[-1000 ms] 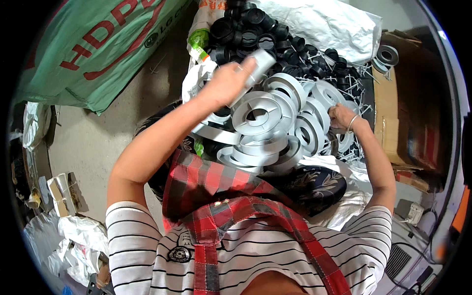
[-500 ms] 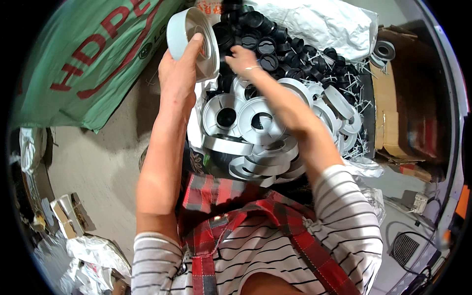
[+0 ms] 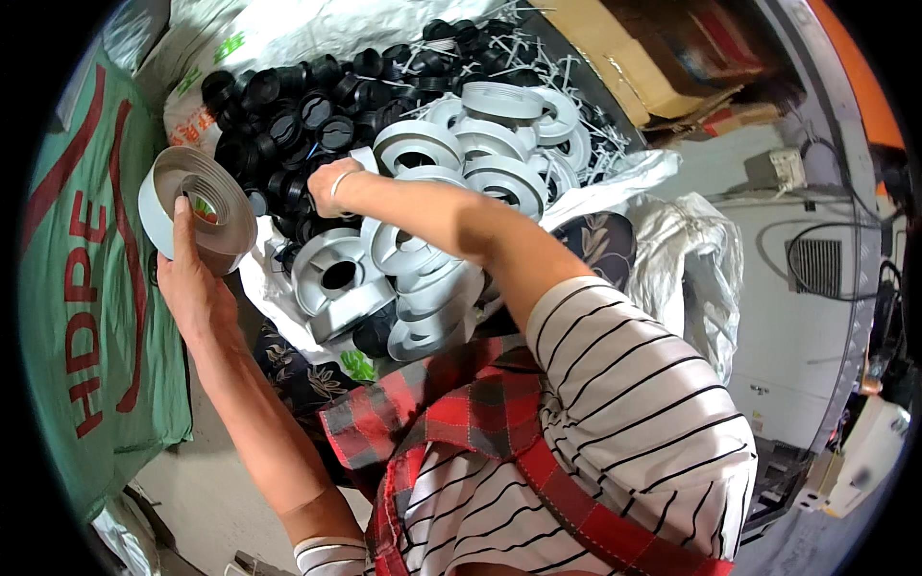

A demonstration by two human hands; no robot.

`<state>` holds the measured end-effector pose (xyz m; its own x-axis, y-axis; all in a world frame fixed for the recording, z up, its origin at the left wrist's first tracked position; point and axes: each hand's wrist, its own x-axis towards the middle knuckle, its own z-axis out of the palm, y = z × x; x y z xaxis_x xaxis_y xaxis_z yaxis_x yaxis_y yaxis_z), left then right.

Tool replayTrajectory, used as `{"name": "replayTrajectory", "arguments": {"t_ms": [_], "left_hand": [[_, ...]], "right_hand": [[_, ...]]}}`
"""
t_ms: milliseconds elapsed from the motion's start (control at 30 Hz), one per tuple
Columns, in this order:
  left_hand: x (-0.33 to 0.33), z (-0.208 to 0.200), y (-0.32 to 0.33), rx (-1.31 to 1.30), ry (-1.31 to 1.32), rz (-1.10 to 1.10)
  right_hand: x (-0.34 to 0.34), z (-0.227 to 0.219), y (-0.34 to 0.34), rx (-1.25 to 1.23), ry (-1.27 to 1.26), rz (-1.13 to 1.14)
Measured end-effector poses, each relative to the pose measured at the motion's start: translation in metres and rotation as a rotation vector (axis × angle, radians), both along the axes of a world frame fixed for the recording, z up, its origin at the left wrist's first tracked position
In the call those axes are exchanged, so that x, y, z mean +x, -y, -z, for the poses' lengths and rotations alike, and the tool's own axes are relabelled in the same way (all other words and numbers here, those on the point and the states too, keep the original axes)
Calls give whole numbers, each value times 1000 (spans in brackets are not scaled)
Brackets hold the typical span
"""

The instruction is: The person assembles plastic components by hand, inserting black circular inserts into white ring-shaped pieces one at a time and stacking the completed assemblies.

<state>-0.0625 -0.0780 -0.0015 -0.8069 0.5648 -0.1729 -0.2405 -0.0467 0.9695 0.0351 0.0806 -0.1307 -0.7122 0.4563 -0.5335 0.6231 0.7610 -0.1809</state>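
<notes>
My left hand (image 3: 197, 288) grips a pale grey flanged plastic ring (image 3: 158, 206) at the left, with the thumb at its threaded inner hole. The ring is tilted and held up beside the green sack. My right hand (image 3: 333, 185) is closed at the near edge of a heap of black plastic caps (image 3: 335, 133); whatever its fingers hold is hidden. Under and beside my right forearm lies a pile of similar grey flanged rings (image 3: 420, 144). One such ring (image 3: 309, 272) rests close below my right hand.
A green sack (image 3: 144, 288) stands at the left. Behind the caps lies a white woven sack (image 3: 288, 34). Thin white plastic pieces (image 3: 567, 72) are scattered along the far right of the heap, near a cardboard box (image 3: 595, 43). A white cabinet (image 3: 768, 326) stands at the right.
The view has turned to the right, so the heap appears farther left. My left hand still holds the grey ring, now beside the green sack. My right hand has drawn nearer over the caps.
</notes>
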Motion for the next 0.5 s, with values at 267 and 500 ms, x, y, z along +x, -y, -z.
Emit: {"name": "replayTrajectory", "arguments": {"t_ms": [267,500], "left_hand": [[6,46,-19,-123,-229,143],[46,35,-25,105,488,514]], "right_hand": [[93,-25,1,107,-419,380],[99,-57,12,204,-1178,450]]}}
